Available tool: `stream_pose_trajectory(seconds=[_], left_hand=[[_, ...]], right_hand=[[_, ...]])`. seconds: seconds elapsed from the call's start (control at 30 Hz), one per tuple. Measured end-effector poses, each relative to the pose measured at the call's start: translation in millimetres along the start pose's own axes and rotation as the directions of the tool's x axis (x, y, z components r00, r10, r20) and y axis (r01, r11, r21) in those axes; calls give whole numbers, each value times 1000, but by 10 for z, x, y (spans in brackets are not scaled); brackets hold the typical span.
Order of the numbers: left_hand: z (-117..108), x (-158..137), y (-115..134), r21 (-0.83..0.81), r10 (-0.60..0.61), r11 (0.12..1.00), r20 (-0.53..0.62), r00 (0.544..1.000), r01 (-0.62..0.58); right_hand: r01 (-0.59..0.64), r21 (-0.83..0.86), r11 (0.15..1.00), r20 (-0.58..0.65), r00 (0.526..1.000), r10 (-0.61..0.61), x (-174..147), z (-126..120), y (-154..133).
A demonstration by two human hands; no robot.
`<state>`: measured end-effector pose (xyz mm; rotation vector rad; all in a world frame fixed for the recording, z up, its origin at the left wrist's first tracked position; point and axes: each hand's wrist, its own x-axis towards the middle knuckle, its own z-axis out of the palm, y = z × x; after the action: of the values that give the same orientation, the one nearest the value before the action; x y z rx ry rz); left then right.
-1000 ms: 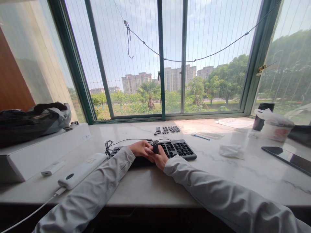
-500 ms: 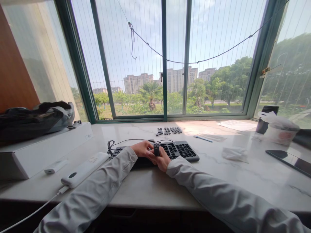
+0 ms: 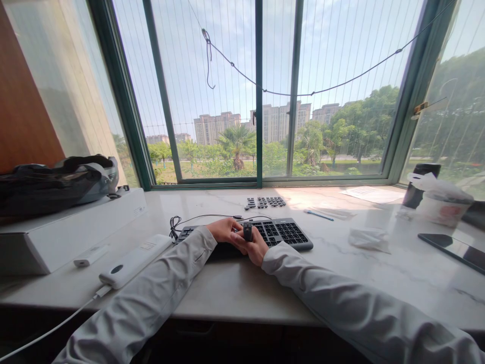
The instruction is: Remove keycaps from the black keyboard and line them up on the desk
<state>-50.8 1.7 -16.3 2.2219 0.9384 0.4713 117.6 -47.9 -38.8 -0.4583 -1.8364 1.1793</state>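
A black keyboard (image 3: 291,233) lies on the marble-patterned counter, with dark gaps among its keys. Both hands meet over its middle part. My right hand (image 3: 258,248) is closed round a dark tool with a blocky end (image 3: 247,231) pointing up toward me; its working end is hidden. My left hand (image 3: 224,231) has its fingers bent together against the right fingers, and whatever they pinch is out of sight. Beyond the keyboard, several loose black keycaps (image 3: 271,202) lie in rows.
A white power bank (image 3: 131,265) with a cable lies left of the keyboard, near a white box (image 3: 76,230) bearing a dark bag. To the right are a blue pen (image 3: 319,216), a clear plastic bag (image 3: 368,239), a phone (image 3: 452,250) and a wrapped tub (image 3: 441,205). Windows stand behind.
The whole view has shifted slightly. Both hands stay together over the keyboard, and the tool's dark end tilts a little differently.
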Motion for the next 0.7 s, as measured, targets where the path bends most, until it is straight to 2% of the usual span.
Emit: stream_pose_trajectory(seconds=[0.5, 0.7], left_hand=[[5, 5, -34, -39, 32, 999, 26, 999, -31], [8, 8, -18, -33, 48, 998, 40, 998, -47]], right_hand=[[71, -72, 995, -17, 997, -73, 33, -29, 91], [81, -32, 996, -14, 997, -81, 48, -16, 31]])
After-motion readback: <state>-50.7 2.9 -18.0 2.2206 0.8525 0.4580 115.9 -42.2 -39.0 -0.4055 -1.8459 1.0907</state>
